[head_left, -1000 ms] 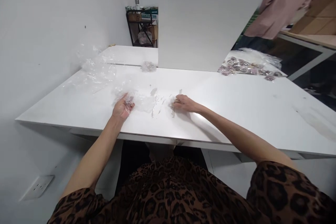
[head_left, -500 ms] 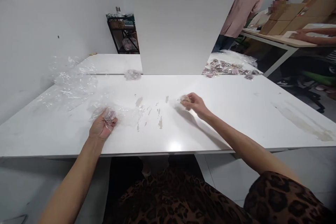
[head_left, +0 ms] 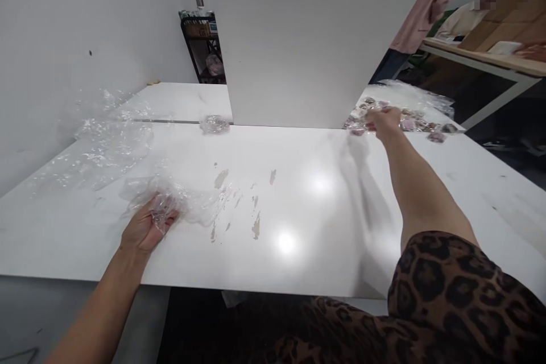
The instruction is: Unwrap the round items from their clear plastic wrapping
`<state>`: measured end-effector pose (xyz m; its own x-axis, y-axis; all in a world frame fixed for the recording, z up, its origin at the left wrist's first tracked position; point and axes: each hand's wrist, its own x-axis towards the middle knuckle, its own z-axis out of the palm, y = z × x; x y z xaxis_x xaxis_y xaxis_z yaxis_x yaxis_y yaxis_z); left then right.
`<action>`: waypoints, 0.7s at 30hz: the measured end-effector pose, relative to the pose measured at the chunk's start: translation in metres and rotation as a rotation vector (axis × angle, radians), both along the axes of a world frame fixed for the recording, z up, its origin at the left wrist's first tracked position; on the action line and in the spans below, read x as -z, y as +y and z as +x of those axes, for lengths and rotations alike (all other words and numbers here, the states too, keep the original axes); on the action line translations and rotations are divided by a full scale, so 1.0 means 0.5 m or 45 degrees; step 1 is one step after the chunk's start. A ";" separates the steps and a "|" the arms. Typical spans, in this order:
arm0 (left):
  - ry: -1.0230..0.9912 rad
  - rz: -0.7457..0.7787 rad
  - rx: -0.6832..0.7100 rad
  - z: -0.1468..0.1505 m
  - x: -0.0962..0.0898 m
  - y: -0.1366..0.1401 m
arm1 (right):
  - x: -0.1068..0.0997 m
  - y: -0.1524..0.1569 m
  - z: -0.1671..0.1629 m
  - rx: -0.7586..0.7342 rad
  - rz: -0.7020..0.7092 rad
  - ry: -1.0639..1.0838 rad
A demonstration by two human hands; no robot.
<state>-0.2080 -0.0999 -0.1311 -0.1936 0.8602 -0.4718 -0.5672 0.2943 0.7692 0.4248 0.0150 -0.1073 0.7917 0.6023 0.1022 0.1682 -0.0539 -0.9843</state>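
On the left of the white table (head_left: 307,261), my left hand (head_left: 147,224) is palm up, its fingers curled round crumpled clear plastic bags (head_left: 164,207). Loose film from these bags spreads to the right over the tabletop. My right hand (head_left: 386,120) reaches far to the back right, its fingers bent down into a pile of small plastic-wrapped pieces (head_left: 422,123), purplish and brown. What its fingertips hold is hidden. One wrapped piece (head_left: 436,137) lies just in front of the pile.
A white upright panel (head_left: 294,40) rises at the table's back edge. Clear plastic film (head_left: 106,142) heaps at the left by the wall, and a small film bundle (head_left: 214,124) lies near the panel. Behind are a dark shelf (head_left: 202,40), a person in pink (head_left: 435,5) and cardboard boxes (head_left: 507,17).
My right hand has moved from mid-table, where it held a small wrapped piece, to the pile at the back right. My left hand keeps its hold on the plastic; the view has shifted.
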 end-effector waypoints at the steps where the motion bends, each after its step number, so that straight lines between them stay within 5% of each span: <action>1: -0.005 -0.002 0.000 0.000 0.000 0.000 | -0.007 0.016 0.008 0.055 0.009 0.036; 5: -0.037 0.017 -0.012 -0.003 0.006 0.001 | 0.012 -0.007 -0.017 0.147 0.008 0.165; 10: -0.036 0.075 0.017 -0.003 0.014 0.003 | 0.090 -0.170 -0.149 -0.058 -0.097 0.273; 13: 0.015 0.164 -0.033 0.011 0.018 -0.001 | 0.112 -0.278 -0.261 -0.300 -0.088 0.323; 16: 0.087 0.311 -0.048 0.043 0.026 -0.028 | 0.099 -0.361 -0.391 -0.804 -0.116 0.299; 18: 0.151 0.469 0.133 0.075 0.033 -0.060 | 0.078 -0.400 -0.483 -1.147 -0.115 0.269; 21: 0.324 0.723 0.644 0.121 0.041 -0.114 | 0.047 -0.438 -0.607 -1.476 -0.126 0.248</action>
